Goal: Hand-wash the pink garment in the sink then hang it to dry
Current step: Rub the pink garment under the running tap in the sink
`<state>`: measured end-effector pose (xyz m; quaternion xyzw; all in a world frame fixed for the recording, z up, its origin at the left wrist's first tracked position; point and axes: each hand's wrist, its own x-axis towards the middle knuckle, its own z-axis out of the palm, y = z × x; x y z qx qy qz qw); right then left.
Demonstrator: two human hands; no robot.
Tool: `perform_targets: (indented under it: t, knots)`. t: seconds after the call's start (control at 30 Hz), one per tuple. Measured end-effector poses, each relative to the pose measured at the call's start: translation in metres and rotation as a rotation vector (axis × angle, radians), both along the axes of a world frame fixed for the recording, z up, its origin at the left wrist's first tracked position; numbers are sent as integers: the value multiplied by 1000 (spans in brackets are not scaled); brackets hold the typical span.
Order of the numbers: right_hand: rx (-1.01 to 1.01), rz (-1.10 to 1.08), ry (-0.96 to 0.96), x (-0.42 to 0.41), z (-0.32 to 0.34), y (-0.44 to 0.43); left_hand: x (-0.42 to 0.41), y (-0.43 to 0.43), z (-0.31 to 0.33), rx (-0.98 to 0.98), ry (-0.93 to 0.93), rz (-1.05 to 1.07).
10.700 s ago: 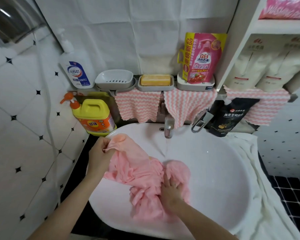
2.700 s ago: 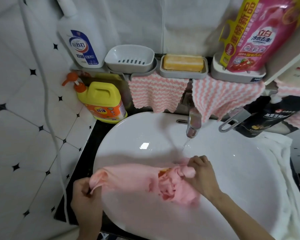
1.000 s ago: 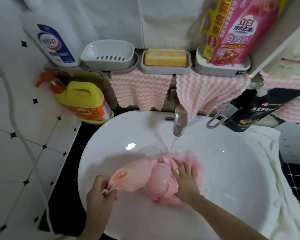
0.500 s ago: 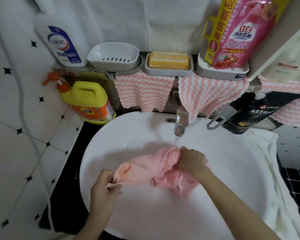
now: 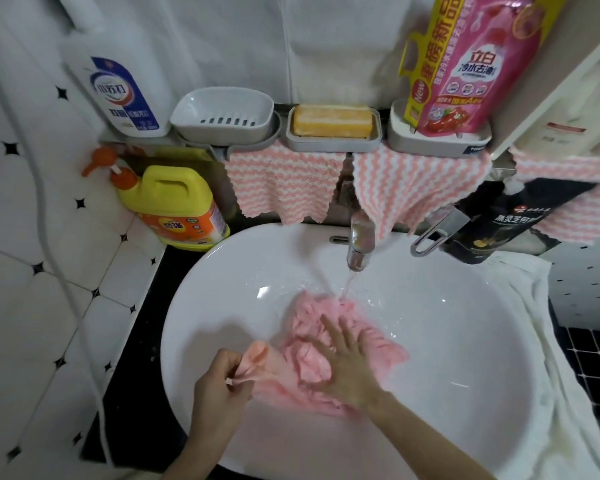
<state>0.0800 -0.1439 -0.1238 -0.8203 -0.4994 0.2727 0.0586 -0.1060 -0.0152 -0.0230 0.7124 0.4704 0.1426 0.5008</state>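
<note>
Obs. 1: the crumpled, wet pink garment point(image 5: 309, 313) lies inside the white oval ceramic sink point(image 5: 447, 341), at the centre-left of the bowl. Its far edge sits directly under the water stream point(image 5: 349, 285).

Obs. 2: the right hand point(image 5: 347, 368) lies flat on top of the bunched fabric. Its fingers point(image 5: 326, 323) are straight and spread, pressing down and grasping nothing.

Obs. 3: the left hand point(image 5: 219, 386) holds the near-left end of the pink garment. Its fingers are curled and pinch a gathered corner, which stands raised above the bowl.

Obs. 4: the chrome faucet point(image 5: 361, 240) stands at the back rim and is running. Its chrome loop lever point(image 5: 433, 230) points to the right.

Obs. 5: the sink sits in a black table point(image 5: 136, 358).
- Back-left of the sink: a yellow plastic jug with an orange pump point(image 5: 174, 206).
- Over the right rim: a draped white towel point(image 5: 534, 306).
- Back-right of the sink: a black printed pouch point(image 5: 499, 223).

Obs. 6: on the grey wall shelf above, left to right:
- a white bottle with a blue label point(image 5: 125, 95)
- an empty pale grey soap dish point(image 5: 222, 112)
- a yellow soap bar point(image 5: 331, 121) in a second dish
- a pink-and-yellow refill pouch point(image 5: 465, 64) in a third dish

Pink-and-white wavy-striped cloths point(image 5: 281, 185) hang below the shelf. The left wall point(image 5: 32, 271) is white tile with small black diamonds, and a white hose point(image 5: 49, 237) runs down it.
</note>
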Motion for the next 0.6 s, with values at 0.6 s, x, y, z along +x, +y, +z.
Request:
perform_targets:
  t: [0.6]
  knots:
    - [-172, -472, -65, 41, 31, 45, -33, -1, 9, 63, 12, 103]
